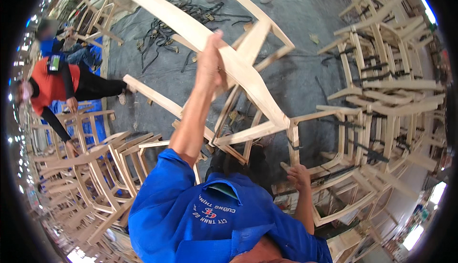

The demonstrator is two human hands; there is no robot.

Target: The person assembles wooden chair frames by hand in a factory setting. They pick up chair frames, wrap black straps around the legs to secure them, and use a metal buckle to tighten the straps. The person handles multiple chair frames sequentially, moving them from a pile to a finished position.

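Gripping with the left hand (209, 65), just off centre toward 11 o'clock, a pale wooden chair frame (248, 78) by its long, flat beam. Holding it tilted across the middle of the view, with the beam's far end toward 11 o'clock and a corner joint near centre toward 3 o'clock. Bending the fingers of the right hand (299, 177) at 4 o'clock, right by the lower end of a wooden leg (294, 143); cannot tell whether gripping or only touching it. Wearing a blue jacket (191, 229) at 6 o'clock. Seen at 11 o'clock, a tangle of black straps (157, 36) on a grey floor sheet (305, 15). Stacked at 3 o'clock, chair frames with black straps (403, 84); crowded at 8 o'clock, more wooden frames (86, 158). Reaching down toward these from between 9 and 10 o'clock, a co-worker in an orange-red top (50, 79).
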